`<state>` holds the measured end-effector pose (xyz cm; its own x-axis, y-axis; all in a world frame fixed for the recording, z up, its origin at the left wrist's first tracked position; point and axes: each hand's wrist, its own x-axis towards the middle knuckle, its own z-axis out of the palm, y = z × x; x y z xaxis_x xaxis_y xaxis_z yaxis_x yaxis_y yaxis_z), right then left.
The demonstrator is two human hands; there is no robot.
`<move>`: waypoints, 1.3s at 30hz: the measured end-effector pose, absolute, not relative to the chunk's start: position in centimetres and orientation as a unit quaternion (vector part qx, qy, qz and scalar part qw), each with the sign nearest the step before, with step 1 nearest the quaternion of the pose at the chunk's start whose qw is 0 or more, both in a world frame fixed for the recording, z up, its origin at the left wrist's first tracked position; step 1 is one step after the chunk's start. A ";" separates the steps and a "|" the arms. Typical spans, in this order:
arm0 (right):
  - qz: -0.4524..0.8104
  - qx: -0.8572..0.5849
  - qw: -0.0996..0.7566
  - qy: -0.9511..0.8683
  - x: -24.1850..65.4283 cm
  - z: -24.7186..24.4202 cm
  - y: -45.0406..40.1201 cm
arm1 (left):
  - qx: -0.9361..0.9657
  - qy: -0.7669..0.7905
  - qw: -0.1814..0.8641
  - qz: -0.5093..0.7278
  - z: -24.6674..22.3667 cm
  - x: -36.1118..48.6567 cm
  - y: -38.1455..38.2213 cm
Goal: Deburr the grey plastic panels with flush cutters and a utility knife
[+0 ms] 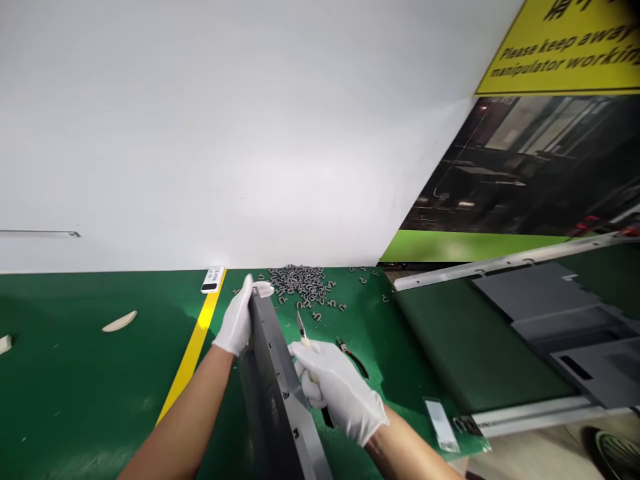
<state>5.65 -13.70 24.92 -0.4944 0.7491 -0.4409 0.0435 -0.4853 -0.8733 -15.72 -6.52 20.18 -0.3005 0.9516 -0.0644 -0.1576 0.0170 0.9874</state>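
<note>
- Head view, the left grip: the left grip (235,320), in a white glove, is clamped on the far top end of a long dark grey panel (273,380). The fingers go around this end.
- Head view, the right grip: the right grip (337,393), also in a white glove, is closed on a small knife (301,330) with the blade pointing up. It is just beside the long edge of the panel. I cannot tell if it touches the panel.
- Head view, the panel: it is tilted and runs from the near edge of the green surface (75,400) toward the far edge. I cannot tell if its lower end rests on the surface.
- Handling: the panel seems stiff and somewhat heavy for its length, so it is probably safest to hold it by the long edges with both hands. Gloves on a smooth face may slip a little.
- Near the hands: a pile of small dark grey clips (300,287) lies at the far edge of the surface. A small cutter with red and black handles (353,357) lies right of the panel, and a yellow tape line (193,347) runs left of it.
</note>
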 end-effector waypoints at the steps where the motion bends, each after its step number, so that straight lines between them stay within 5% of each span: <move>1: 0.736 -0.433 0.242 -0.461 5.6 24.9 -13.7 | 0.368 0.541 0.474 0.590 20.5 -15.5 -5.7; 8: 0.753 -0.417 0.193 -0.471 6.8 24.5 -12.5 | 0.420 0.502 0.480 0.583 21.4 -16.7 -4.5; 13: 0.609 -0.410 0.181 -0.654 8.3 26.0 -8.1 | 0.419 0.496 0.490 0.582 21.5 -18.4 -5.4; 18: 0.500 -0.387 0.056 -0.773 4.5 28.8 -4.2 | 0.425 0.512 0.471 0.579 21.2 -19.0 -5.8; 27: 0.157 -0.405 -0.037 -0.900 -1.8 29.5 -2.5 | 0.344 0.561 0.490 0.571 21.1 -19.0 -5.8; 39: 0.015 -0.396 -0.108 -0.912 -2.0 30.5 -3.9 | 0.280 0.525 0.530 0.604 21.5 -18.4 -5.7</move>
<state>-2.01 -3.87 30.49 -0.6626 0.7190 -0.2098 0.7257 0.6856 0.0580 -18.41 -5.71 21.53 -0.2827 0.9340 -0.2183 -0.3460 0.1130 0.9314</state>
